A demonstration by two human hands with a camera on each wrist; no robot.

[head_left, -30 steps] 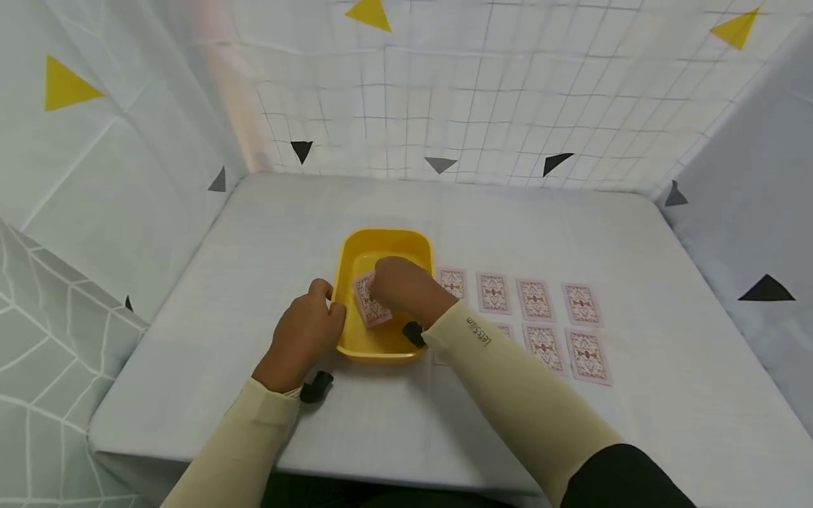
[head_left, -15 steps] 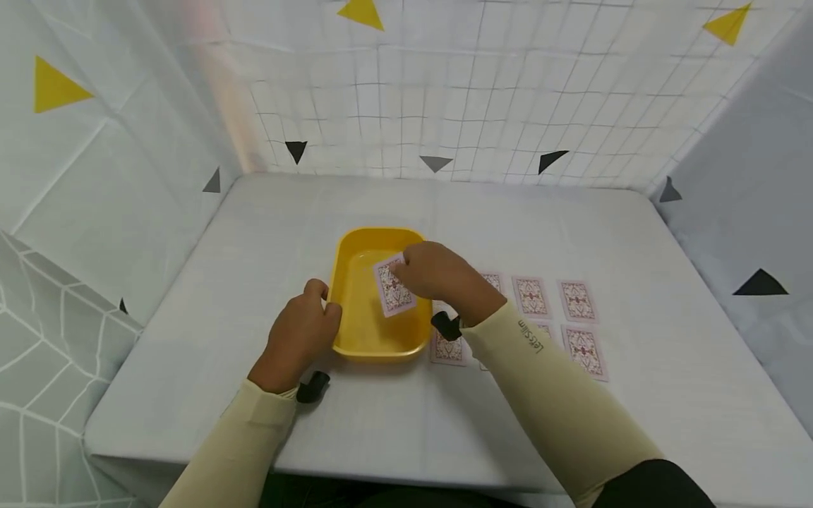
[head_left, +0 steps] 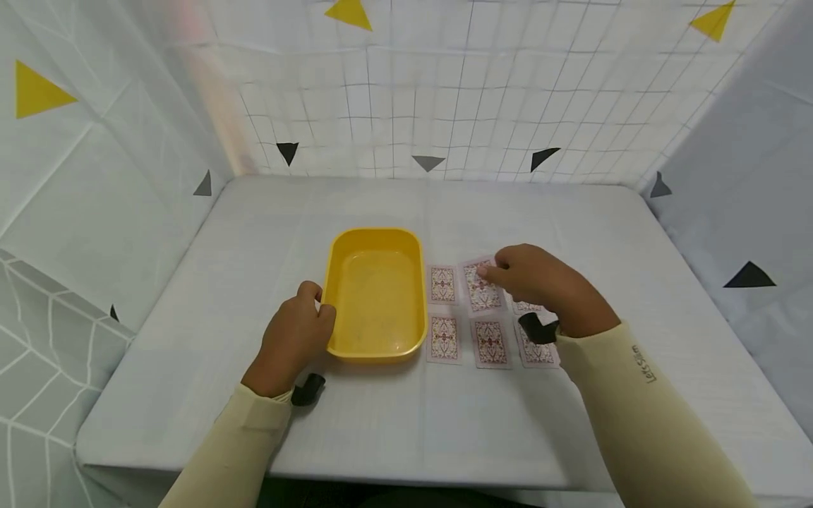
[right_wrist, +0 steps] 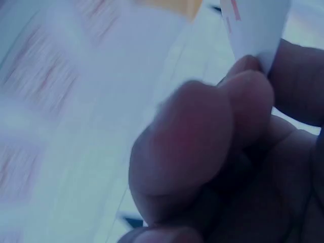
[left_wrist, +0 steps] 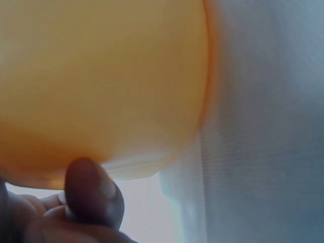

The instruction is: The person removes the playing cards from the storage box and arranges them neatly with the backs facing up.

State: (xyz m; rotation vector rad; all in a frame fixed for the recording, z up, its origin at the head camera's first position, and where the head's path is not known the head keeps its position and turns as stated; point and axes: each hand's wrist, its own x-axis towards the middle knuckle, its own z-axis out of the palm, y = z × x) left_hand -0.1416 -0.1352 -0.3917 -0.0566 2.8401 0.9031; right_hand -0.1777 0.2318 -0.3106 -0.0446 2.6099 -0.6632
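My right hand point(head_left: 540, 282) pinches a red-patterned playing card point(head_left: 481, 288) by its upper right part, above the rows of cards. The right wrist view shows the edge of this playing card point(right_wrist: 255, 30) between thumb and finger. My left hand point(head_left: 293, 337) grips the left rim of a yellow plastic tub point(head_left: 420, 310), whose visible floor is bare. The thumb of the left hand point(left_wrist: 93, 195) lies against the tub's wall point(left_wrist: 111, 76) in the left wrist view. Several cards lie back up right of the tub, including a lower-left card point(head_left: 444, 339).
A white cloth point(head_left: 356, 437) covers the table. Gridded white sheeting point(head_left: 457, 106) rises behind it, and grey-white side sheets stand left and right. The right forearm hides part of the card area.
The right hand has carried the playing card from inside the tub rightward, over the rows of cards. The left hand stays at the tub's left rim. The view has shifted slightly.
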